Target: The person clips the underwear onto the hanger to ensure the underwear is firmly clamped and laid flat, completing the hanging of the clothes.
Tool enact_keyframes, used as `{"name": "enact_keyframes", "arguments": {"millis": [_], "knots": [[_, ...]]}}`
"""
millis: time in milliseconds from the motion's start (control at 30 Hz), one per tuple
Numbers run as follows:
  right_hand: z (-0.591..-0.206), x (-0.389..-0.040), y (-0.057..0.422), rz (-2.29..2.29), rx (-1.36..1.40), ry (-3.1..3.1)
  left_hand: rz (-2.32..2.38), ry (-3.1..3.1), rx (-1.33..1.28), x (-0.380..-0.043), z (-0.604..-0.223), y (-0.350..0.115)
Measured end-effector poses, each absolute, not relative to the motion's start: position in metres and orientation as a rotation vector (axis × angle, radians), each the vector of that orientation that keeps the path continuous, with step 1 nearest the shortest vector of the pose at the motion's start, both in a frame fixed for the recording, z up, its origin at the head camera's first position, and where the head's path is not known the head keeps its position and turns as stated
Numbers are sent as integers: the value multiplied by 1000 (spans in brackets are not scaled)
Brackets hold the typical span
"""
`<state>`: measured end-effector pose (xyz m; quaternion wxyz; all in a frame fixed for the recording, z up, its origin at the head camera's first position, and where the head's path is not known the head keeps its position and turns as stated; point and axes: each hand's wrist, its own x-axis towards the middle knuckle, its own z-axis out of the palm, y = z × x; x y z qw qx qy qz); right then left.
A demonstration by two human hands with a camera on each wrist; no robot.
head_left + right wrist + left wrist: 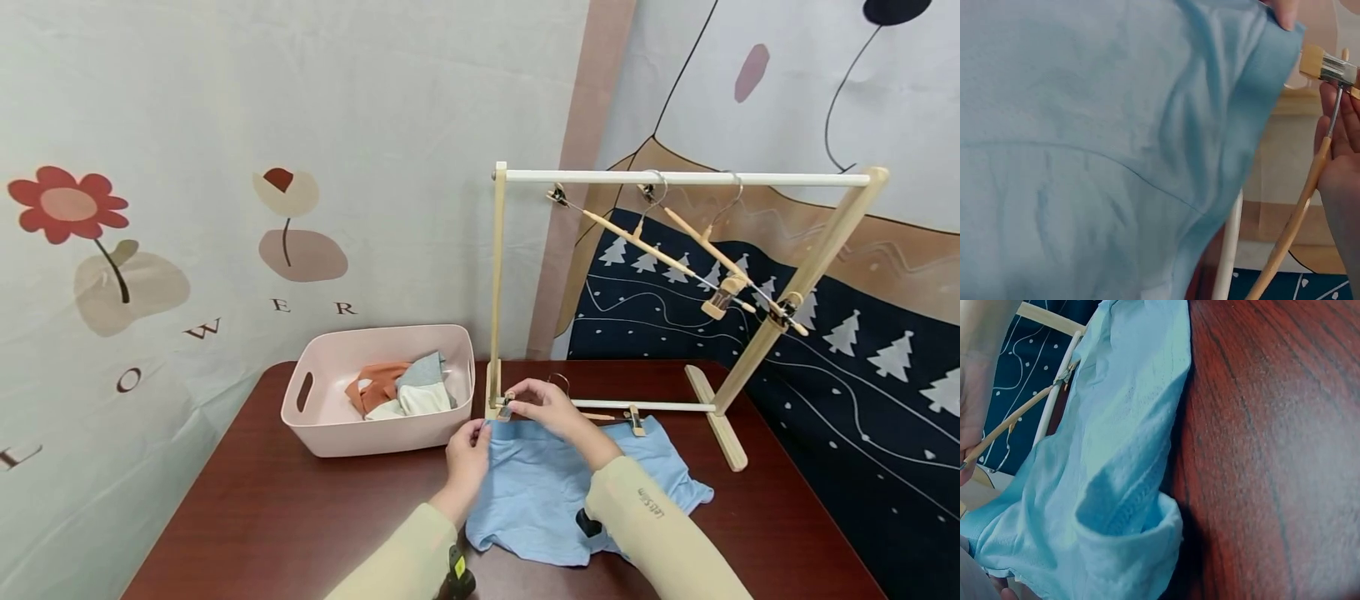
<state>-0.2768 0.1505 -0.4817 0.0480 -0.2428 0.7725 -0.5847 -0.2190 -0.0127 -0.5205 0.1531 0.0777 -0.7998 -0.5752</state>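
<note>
Light blue shorts lie spread on the table, waistband toward the rack. My left hand pinches the waistband's left corner. With my right hand I hold the left clip of a wooden clip hanger; in the right wrist view this clip stands just beside the waistband corner, apart from it. The hanger's other clip sits at the waistband's right part and appears fastened to it. An open leg hem faces the left wrist camera.
A wooden rack with a white top rail stands behind the shorts. Two clip hangers hang from the rail at its right part. Left of the rack is a pink basket holding folded orange, grey and white clothes.
</note>
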Motion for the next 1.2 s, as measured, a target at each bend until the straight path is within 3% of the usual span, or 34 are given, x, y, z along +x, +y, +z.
{"name": "enact_keyframes", "arguments": {"millis": [400, 700, 1200], "knots": [[-483, -278, 143, -1815, -711, 2453, -1666, -2315, 155, -217, -520, -15], [-456, -259, 137, -1784, -679, 2399, -1735, -2200, 201, -217, -520, -14], [-459, -261, 135, -1745, -690, 2398, -1762, -2160, 213, -218, -518, -14]]}}
